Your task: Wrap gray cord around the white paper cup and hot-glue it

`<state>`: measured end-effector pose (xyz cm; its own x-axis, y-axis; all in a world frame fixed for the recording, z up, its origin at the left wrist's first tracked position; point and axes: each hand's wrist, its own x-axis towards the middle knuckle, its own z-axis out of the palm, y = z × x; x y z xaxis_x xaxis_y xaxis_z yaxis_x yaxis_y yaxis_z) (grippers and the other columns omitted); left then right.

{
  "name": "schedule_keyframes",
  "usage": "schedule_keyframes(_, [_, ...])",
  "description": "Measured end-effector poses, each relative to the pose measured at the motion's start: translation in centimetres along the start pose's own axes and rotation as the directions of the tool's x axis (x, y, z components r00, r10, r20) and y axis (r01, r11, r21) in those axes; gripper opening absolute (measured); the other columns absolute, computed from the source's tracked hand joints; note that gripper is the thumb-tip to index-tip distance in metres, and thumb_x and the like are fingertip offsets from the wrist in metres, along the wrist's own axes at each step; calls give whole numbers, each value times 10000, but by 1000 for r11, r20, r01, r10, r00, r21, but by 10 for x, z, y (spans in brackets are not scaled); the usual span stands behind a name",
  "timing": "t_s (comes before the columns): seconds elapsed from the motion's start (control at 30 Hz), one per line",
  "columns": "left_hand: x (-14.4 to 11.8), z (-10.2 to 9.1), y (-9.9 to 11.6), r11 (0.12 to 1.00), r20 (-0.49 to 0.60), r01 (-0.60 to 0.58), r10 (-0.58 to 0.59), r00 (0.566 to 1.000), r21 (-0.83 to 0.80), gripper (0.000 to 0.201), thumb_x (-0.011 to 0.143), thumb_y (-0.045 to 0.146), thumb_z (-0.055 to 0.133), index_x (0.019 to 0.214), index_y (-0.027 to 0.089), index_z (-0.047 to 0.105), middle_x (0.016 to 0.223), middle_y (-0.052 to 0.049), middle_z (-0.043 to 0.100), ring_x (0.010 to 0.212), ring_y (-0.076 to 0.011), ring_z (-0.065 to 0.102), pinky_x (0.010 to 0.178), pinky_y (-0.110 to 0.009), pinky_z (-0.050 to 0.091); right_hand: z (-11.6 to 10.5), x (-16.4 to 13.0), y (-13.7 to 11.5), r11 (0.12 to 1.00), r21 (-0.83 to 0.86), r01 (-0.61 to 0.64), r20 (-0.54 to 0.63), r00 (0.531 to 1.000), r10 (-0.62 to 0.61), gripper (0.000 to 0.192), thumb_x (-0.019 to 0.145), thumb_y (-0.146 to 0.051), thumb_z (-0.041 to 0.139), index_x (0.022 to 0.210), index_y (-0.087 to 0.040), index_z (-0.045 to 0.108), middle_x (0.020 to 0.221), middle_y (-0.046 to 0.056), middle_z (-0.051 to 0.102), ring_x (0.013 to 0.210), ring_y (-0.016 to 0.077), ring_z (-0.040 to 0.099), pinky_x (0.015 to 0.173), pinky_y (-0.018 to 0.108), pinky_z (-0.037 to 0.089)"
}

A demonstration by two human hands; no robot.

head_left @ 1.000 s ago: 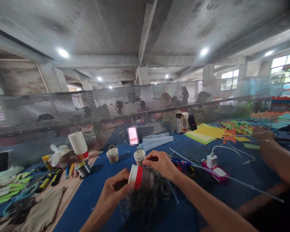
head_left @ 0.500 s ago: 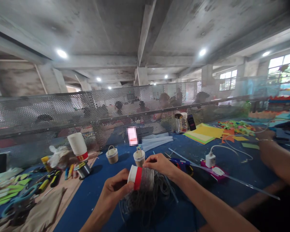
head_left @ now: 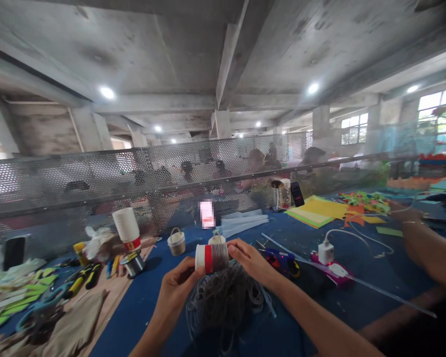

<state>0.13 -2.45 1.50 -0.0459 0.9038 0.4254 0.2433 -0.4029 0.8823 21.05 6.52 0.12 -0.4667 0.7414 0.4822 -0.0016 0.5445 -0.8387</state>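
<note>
Lying on its side in the air, a paper cup (head_left: 200, 260) with a red band has grey cord (head_left: 220, 257) wound in close turns round one half. My left hand (head_left: 177, 281) grips its white end between thumb and fingers. At the wound end, my right hand (head_left: 250, 261) has its fingers closed against the cup; whether they also pinch the cord is hidden. Below hangs or lies a loose tangle of grey cord (head_left: 223, 300) on the blue table. Just behind the cup, a small handled basket (head_left: 217, 239) is partly covered; a second small basket (head_left: 177, 244) stands left of it.
A glue gun (head_left: 282, 262) and a power strip with a charger (head_left: 325, 253) are at right. Stacked paper cups (head_left: 126, 225), a wire spool (head_left: 134, 264) and scissors (head_left: 40, 307) lie left. A perforated screen (head_left: 156, 173) crosses the back. Another person's arm (head_left: 423, 248) reaches in at right.
The cup has been raised slightly and turned more level. My right hand has shifted from the top of the wound cord to the cup's wound end. The view has tilted up a little.
</note>
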Motion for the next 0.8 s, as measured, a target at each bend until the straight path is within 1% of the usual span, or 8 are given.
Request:
schedule_keyframes(0.1, [1, 0, -2, 1000, -4, -12, 12, 1000, 13, 244, 813, 355, 671, 959, 176, 751, 891, -35, 691, 878, -217, 591, 793, -262, 449, 4, -3, -1, 999, 33, -32, 30, 999, 31, 424, 880, -528, 561, 1112, -175, 599, 1023, 67, 679, 942, 212, 631, 819, 313, 475])
schedule_keyframes(0.2, [0, -1, -2, 1000, 12, 22, -22, 1000, -20, 273, 812, 355, 674, 1010, 178, 739, 929, -43, 706, 882, -223, 600, 795, -270, 456, 6, -4, -5, 997, 70, -41, 20, 999, 40, 427, 836, -492, 638, 1110, -169, 583, 1030, 78, 681, 939, 215, 638, 814, 317, 486])
schedule_keyframes(0.27, [-1, -1, -3, 997, -2, 52, -52, 999, -55, 299, 816, 364, 668, 1043, 179, 729, 933, -46, 712, 884, -226, 602, 785, -270, 460, 7, -5, -8, 997, 67, -28, 5, 1000, 27, 420, 812, -439, 679, 1121, -174, 574, 1034, 73, 679, 947, 212, 634, 825, 318, 486])
schedule_keyframes(0.43, [-2, -4, -7, 992, -94, 59, -69, 993, -110, 286, 824, 388, 659, 996, 171, 733, 849, -28, 703, 816, -197, 596, 745, -247, 453, 12, -12, -16, 999, 37, 37, 10, 999, -37, 458, 750, -289, 738, 1161, -210, 552, 1069, 48, 654, 982, 205, 619, 888, 330, 481])
schedule_keyframes(0.57, [-1, -5, -8, 991, -84, 72, -82, 993, -117, 258, 828, 379, 656, 945, 166, 739, 794, -17, 688, 749, -173, 588, 714, -237, 444, 13, -15, -15, 997, 7, 82, 8, 997, -82, 519, 702, -272, 779, 1165, -221, 550, 1109, 44, 628, 1019, 212, 603, 932, 338, 456])
schedule_keyframes(0.63, [-1, -6, -8, 989, -82, 70, -81, 993, -129, 227, 822, 370, 662, 889, 168, 741, 762, -6, 679, 731, -163, 583, 709, -232, 439, 11, -13, -13, 996, 50, 76, 22, 997, -77, 451, 759, -333, 740, 1154, -216, 555, 1131, 52, 622, 1035, 210, 599, 939, 336, 452])
schedule_keyframes(0.7, [-2, -6, -8, 985, -70, 76, -88, 994, -156, 202, 806, 362, 678, 830, 168, 732, 727, 1, 663, 715, -159, 577, 690, -227, 435, 8, -10, -10, 991, 122, 54, 11, 998, -56, 332, 868, -389, 617, 1143, -212, 562, 1147, 61, 623, 1048, 200, 600, 948, 336, 450])
schedule_keyframes(0.8, [-3, -5, -7, 971, -2, 113, -116, 993, -212, 189, 802, 348, 681, 795, 162, 711, 699, 1, 640, 686, -153, 566, 650, -225, 430, 4, -5, -7, 977, 212, 13, 17, 1000, -17, 286, 945, -371, 477, 1158, -208, 577, 1191, 68, 625, 1086, 185, 598, 998, 346, 422])
